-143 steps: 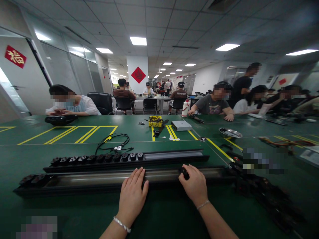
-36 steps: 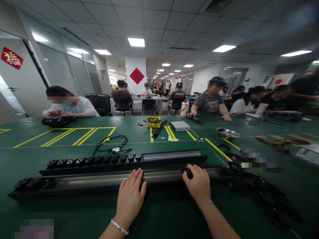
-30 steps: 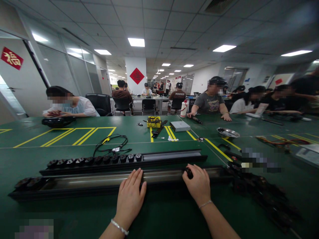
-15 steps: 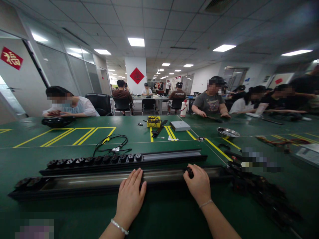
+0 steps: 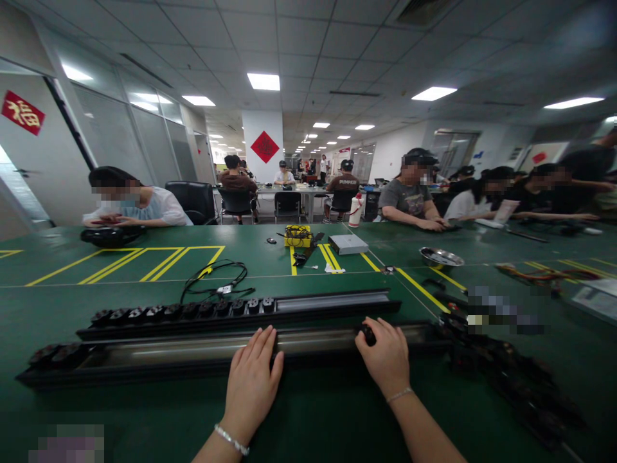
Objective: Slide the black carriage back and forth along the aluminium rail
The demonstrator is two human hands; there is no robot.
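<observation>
Across the green table in front of me lies a long black rail (image 5: 193,348) with a shiny inner channel. Two black socket-like modules (image 5: 55,355) sit at its left end. My left hand (image 5: 253,370) rests on the middle of this rail, fingers stretched out and thumb apart. Farther right, my right hand (image 5: 385,357) has curled fingers around a small black module (image 5: 368,334) at the rail; most of that piece is hidden. Behind runs a second black rail (image 5: 332,303), its left part filled with several similar modules (image 5: 187,311).
Many loose black modules (image 5: 520,386) are heaped at the right. Beyond the rails lie a coiled black cable (image 5: 241,276), a yellow box with wires (image 5: 297,236), a grey box (image 5: 348,243) and a metal bowl (image 5: 441,257). Other people sit across the table.
My two hands and the rails have hardly moved. The person across at the right has drawn both hands together over the table.
</observation>
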